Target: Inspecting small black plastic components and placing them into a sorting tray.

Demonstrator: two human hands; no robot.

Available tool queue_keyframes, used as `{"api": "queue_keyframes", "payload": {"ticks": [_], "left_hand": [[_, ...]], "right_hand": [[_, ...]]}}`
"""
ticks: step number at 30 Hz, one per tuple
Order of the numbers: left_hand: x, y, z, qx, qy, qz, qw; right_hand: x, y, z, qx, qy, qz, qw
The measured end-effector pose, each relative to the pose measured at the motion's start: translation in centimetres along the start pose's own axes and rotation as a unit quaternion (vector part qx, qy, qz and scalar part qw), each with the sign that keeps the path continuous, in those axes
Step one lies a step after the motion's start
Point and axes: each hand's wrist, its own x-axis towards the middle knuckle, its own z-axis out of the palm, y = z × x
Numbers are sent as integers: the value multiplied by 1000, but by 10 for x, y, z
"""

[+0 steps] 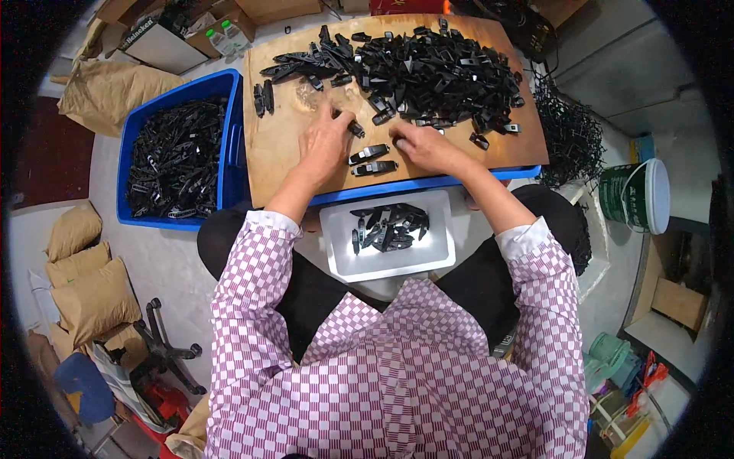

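Observation:
On the wooden board point(279, 164) my left hand point(327, 143) is closed, its thumb and fingers on a small black plastic part point(355, 128). Opposite it, the fingers of my right hand point(427, 147) are curled together beside the front of the heap; whatever they may hold is hidden. Between my hands, side by side, lie a black clip-like part point(369, 154) with a silvery face and a similar part point(375, 168) nearer to me. A large heap of black plastic parts point(436, 73) covers the far right of the board. Two slim black pieces point(264, 99) lie near its left edge.
A white tray point(336, 264) holding black parts sits below the board's near edge, between my knees. At the left stands a blue bin point(229, 149) full of black pieces. A tangle of thin black pieces point(569, 130) and a green-and-white bucket point(634, 195) are at the right.

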Motion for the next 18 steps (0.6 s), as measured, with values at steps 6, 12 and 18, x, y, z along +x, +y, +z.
{"api": "queue_keyframes", "payload": {"ticks": [6,12,18], "left_hand": [[-2,24,5,-37,-20,5,999],[-5,38,-3,-22,-85,-7,996],[-8,19,-7,-95,-38,-6,995]], "right_hand": [[-3,-9,-6,26,112,75,991],[-16,-19,-10,-186,100,-9,977],[-11,-15,-13,-208,186,-75,957]]}}
